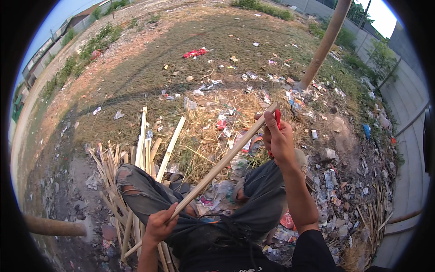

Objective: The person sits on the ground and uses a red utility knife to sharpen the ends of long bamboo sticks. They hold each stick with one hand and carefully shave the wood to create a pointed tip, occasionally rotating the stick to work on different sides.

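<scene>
A long, pale strip of split wood or bamboo (pixel 225 158) slants across my lap, from lower left to upper right. My left hand (pixel 158 225) is closed round its lower end, beside my left knee. At the upper end, my right hand (pixel 282 141) is closed round a red-handled tool (pixel 277 116), its thumb lying along the strip. The tool's working end is mostly hidden by the hand and strip, so its exact kind does not show. More pale strips (pixel 170 147) lie by my left leg, some leaning upward past the knee.
Dry straw (pixel 204 115) and scattered litter (pixel 329 181) cover the ground around my legs. A wooden post (pixel 327 45) stands ahead on the right, another pole (pixel 56 226) at the left. A grey wall (pixel 405 149) runs along the right, with thin sticks (pixel 372 220) near it.
</scene>
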`<state>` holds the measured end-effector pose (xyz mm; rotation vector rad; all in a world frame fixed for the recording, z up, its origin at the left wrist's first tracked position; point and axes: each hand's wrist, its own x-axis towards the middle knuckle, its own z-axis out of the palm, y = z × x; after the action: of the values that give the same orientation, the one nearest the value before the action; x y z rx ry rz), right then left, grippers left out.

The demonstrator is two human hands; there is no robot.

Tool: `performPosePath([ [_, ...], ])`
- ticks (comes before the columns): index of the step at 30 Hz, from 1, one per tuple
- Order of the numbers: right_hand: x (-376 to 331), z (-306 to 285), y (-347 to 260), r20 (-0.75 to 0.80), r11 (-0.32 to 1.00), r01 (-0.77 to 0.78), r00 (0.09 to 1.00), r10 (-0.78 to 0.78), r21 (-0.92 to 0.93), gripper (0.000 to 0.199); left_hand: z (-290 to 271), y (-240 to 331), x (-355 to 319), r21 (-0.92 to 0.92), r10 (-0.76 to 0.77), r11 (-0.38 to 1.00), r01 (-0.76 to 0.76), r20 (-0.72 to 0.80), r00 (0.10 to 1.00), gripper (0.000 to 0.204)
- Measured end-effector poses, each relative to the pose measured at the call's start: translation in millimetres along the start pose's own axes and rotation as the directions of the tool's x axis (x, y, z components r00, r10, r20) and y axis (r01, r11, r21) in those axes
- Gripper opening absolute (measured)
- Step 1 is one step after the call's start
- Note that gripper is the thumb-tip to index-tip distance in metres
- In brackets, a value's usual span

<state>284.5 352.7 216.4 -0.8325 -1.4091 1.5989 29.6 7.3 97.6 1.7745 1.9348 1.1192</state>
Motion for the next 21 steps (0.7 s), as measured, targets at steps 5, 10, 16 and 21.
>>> performPosePath([
  [5,-38.9,44.0,35.5,0.159,0.968,-0.041,0.984,0.082,-0.246,0.036,3.6,16.7,11.2,0.013,-0.102,0.995,0.102,0.021,0.995,0.050],
  [10,-79.4,76.5,70.4,0.260,0.950,-0.077,0.952,0.159,-0.302,0.037,15.2,32.8,32.0,0.001,-0.077,0.997,0.077,-0.069,0.995,0.055],
  [16,-65.3,56.8,63.8,0.181,0.790,0.348,0.937,-0.298,-0.504,0.041,15.0,32.0,29.5,-0.054,-0.095,0.994,0.091,-0.060,0.994,0.054],
  [21,-66.2,46.3,53.2,0.343,0.412,0.419,0.906,-0.248,-0.809,0.044,11.2,40.1,31.8,-0.077,-0.158,0.985,0.155,-0.033,0.987,0.052],
])
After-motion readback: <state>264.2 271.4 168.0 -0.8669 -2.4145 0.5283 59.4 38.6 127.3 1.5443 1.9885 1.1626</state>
